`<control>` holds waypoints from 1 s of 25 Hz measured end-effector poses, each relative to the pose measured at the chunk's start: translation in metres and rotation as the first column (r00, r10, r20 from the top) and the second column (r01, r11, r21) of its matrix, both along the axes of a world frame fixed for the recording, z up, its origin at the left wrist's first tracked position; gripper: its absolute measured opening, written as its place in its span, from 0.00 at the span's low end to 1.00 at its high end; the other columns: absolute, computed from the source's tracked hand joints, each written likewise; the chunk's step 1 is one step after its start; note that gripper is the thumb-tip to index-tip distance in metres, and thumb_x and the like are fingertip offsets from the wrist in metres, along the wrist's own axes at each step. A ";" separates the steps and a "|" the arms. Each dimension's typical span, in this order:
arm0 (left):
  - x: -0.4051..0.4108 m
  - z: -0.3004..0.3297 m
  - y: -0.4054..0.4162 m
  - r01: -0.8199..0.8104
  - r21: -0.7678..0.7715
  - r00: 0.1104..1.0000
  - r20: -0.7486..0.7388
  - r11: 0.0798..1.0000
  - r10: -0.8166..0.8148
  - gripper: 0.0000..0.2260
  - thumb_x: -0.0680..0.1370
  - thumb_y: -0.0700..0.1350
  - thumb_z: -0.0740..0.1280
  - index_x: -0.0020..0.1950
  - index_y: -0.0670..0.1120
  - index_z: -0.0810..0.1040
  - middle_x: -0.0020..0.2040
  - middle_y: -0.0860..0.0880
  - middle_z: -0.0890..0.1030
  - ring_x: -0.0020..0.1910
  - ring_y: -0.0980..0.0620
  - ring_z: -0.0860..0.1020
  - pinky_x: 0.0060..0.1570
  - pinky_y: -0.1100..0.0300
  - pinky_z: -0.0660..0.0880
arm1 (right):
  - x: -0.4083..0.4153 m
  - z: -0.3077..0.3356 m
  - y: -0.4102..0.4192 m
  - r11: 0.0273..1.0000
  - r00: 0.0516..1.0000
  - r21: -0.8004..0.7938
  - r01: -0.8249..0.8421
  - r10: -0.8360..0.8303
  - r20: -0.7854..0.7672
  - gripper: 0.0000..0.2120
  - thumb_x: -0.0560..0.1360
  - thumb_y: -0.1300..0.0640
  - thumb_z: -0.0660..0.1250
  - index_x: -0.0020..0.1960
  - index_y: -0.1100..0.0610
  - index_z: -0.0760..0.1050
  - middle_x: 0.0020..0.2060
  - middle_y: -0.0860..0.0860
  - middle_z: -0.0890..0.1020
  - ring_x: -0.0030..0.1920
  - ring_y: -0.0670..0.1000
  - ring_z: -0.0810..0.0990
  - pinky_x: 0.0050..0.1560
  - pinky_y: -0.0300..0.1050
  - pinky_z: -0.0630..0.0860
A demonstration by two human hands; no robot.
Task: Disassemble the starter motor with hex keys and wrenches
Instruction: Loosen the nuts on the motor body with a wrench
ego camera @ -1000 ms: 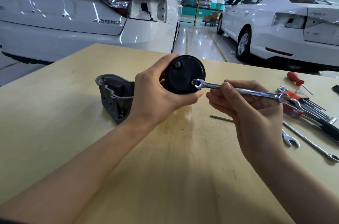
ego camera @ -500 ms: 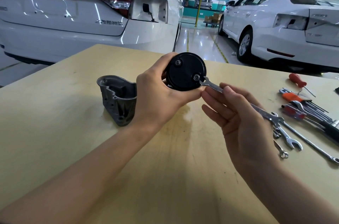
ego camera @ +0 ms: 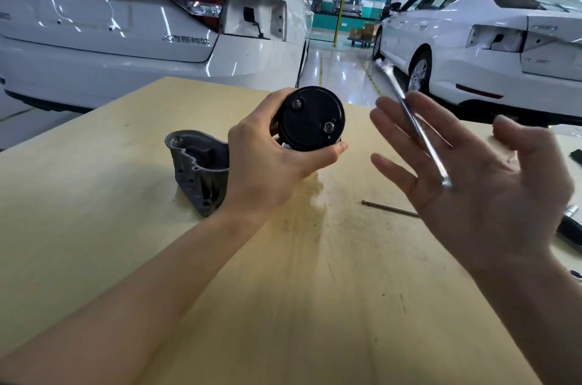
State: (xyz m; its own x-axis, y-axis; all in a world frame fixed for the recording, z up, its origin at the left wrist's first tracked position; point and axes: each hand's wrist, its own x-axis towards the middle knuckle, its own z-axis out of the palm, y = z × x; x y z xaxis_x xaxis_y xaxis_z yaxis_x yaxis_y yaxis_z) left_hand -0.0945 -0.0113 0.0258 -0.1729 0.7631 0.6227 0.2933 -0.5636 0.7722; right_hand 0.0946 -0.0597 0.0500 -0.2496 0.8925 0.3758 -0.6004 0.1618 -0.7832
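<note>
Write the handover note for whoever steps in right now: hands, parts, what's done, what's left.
Left hand grips the black motor body above the table, end cap facing you.
Right hand is open, palm up; the wrench lies loose across its fingers, off the bolts.
Grey end housing is already off, standing on the table at left; a long rod lies right.
Left: both end-cap bolts remain seated.

My left hand grips the black round starter motor, its flat end cap facing me with two bolts showing, one upper left, one lower right. Across the straight fingers of my right hand lies a slim silver wrench, blurred, slanting up and away. Just left of my left hand, the grey cast housing stands on the table.
</note>
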 end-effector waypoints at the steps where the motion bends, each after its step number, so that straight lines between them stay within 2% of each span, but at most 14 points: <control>1: 0.000 0.000 0.000 0.005 -0.003 1.000 0.007 1.000 -0.005 0.26 0.61 0.51 0.82 0.56 0.50 0.80 0.47 0.56 0.83 0.49 0.56 0.81 0.51 0.55 0.79 | 0.001 0.001 0.000 1.000 0.999 -0.017 0.025 -0.024 0.033 0.24 0.70 0.53 0.62 0.63 0.62 0.76 0.61 0.59 0.79 0.61 0.56 0.79 0.46 0.46 0.80; 3: 0.000 0.000 0.001 0.017 -0.009 1.000 0.020 1.000 -0.016 0.26 0.61 0.51 0.82 0.56 0.49 0.80 0.47 0.55 0.83 0.49 0.55 0.82 0.51 0.54 0.79 | -0.001 0.001 0.001 0.982 0.964 -0.017 0.186 -0.179 0.197 0.16 0.72 0.58 0.62 0.59 0.59 0.76 0.51 0.55 0.84 0.43 0.51 0.85 0.30 0.37 0.76; 4: 0.000 0.000 0.001 0.017 -0.008 1.000 0.021 1.000 -0.017 0.26 0.61 0.51 0.82 0.56 0.49 0.80 0.47 0.55 0.83 0.49 0.54 0.82 0.51 0.54 0.79 | -0.003 0.001 0.001 0.971 0.929 0.020 0.238 -0.234 0.286 0.14 0.72 0.60 0.63 0.58 0.58 0.75 0.47 0.55 0.85 0.34 0.50 0.83 0.24 0.35 0.72; 6: -0.001 0.000 0.002 0.015 -0.001 1.000 0.013 1.000 -0.015 0.26 0.61 0.51 0.82 0.56 0.50 0.80 0.47 0.55 0.83 0.49 0.55 0.82 0.51 0.55 0.79 | -0.004 -0.001 0.000 0.954 0.832 0.139 0.265 -0.299 0.468 0.14 0.73 0.61 0.64 0.58 0.56 0.75 0.41 0.56 0.84 0.24 0.49 0.74 0.21 0.35 0.65; 8: 0.000 -0.001 0.002 0.004 0.004 1.000 0.007 1.000 -0.004 0.26 0.61 0.51 0.82 0.56 0.51 0.79 0.47 0.56 0.83 0.48 0.56 0.82 0.50 0.56 0.80 | -0.002 0.000 -0.003 0.916 0.700 0.261 0.305 -0.401 0.591 0.11 0.75 0.63 0.66 0.55 0.53 0.79 0.35 0.55 0.82 0.21 0.48 0.68 0.22 0.34 0.63; 11: 0.001 -0.001 0.002 -0.003 0.007 1.000 0.006 1.000 0.002 0.25 0.60 0.51 0.82 0.54 0.52 0.79 0.46 0.57 0.83 0.47 0.56 0.82 0.48 0.56 0.80 | -0.003 -0.001 -0.003 0.854 0.565 0.369 0.367 -0.520 0.641 0.08 0.74 0.62 0.68 0.45 0.50 0.83 0.30 0.53 0.81 0.19 0.48 0.65 0.21 0.35 0.63; 17: 0.001 -0.002 0.000 0.003 0.020 1.000 -0.012 1.000 -0.003 0.24 0.61 0.49 0.81 0.54 0.51 0.80 0.44 0.58 0.83 0.45 0.57 0.81 0.46 0.58 0.80 | -0.014 -0.001 -0.009 0.820 0.529 0.431 0.376 -0.572 0.627 0.10 0.74 0.62 0.70 0.45 0.47 0.83 0.29 0.52 0.82 0.16 0.50 0.66 0.24 0.29 0.66; 21: 0.000 -0.001 0.001 0.003 0.030 1.000 -0.017 1.000 -0.003 0.23 0.61 0.48 0.81 0.54 0.51 0.80 0.44 0.58 0.83 0.45 0.59 0.81 0.45 0.62 0.79 | -0.019 -0.004 -0.011 0.807 0.504 0.439 0.395 -0.590 0.631 0.11 0.74 0.61 0.69 0.45 0.44 0.82 0.30 0.51 0.81 0.16 0.48 0.68 0.19 0.35 0.64; 25: 0.000 -0.002 0.002 0.003 0.032 1.000 -0.013 0.999 -0.002 0.23 0.62 0.46 0.80 0.55 0.50 0.80 0.44 0.57 0.83 0.45 0.59 0.81 0.44 0.66 0.78 | -0.029 -0.014 -0.015 0.749 0.448 0.492 0.443 -0.661 0.602 0.11 0.75 0.58 0.69 0.47 0.41 0.79 0.31 0.52 0.79 0.18 0.46 0.70 0.21 0.43 0.67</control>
